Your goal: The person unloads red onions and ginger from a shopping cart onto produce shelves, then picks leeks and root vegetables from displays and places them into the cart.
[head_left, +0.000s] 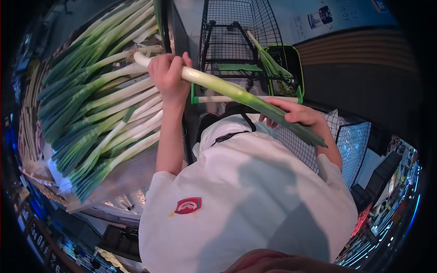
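Observation:
A single leek [214, 84] lies slantwise across the front of my body, its white root end at upper left and its dark green leaves at lower right. My left hand [168, 75] is closed round the white shank near the roots. Toward the leafy end, my right hand [298, 113] has its fingers bent around the leaves, some of them hidden behind. Left of my left hand, a spread of leeks [114, 102] lies on a display stand, white ends toward me.
A black wire shopping cart [236, 41] with a green-ended handle stands ahead; greens [273, 61] lie by its green-rimmed basket [298, 63]. The stand's dark edge [180, 32] runs beside my left arm. A printed panel [337, 18] is at upper right.

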A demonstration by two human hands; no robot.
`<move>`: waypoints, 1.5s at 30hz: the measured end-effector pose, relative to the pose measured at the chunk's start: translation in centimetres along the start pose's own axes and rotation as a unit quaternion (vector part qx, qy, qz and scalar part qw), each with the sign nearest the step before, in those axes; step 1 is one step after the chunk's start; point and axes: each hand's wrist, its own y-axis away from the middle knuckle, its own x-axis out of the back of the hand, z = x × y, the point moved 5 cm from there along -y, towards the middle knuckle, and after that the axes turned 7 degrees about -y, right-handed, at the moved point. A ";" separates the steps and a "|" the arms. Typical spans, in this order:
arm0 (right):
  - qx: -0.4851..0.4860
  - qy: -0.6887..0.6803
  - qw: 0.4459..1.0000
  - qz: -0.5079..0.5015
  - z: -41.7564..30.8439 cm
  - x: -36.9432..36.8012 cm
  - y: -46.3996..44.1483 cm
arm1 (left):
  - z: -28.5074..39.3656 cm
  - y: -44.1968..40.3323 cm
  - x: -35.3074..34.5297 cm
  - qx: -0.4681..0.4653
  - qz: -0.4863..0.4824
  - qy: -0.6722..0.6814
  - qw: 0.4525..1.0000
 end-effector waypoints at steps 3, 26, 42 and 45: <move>-0.002 0.044 0.998 0.051 0.5 2.1 2.9 | 3.3 -0.5 -5.2 0.002 -0.102 -0.031 0.994; -0.133 0.370 0.793 0.466 4.0 43.0 -12.3 | 7.5 16.6 -18.9 0.136 -0.512 0.007 0.848; -0.173 0.440 0.707 0.526 1.7 43.1 -13.7 | 5.4 19.1 -15.9 0.100 -0.495 -0.121 0.855; -0.154 0.458 0.687 0.543 1.0 42.6 -13.1 | 5.3 18.9 -16.2 0.099 -0.488 -0.124 0.858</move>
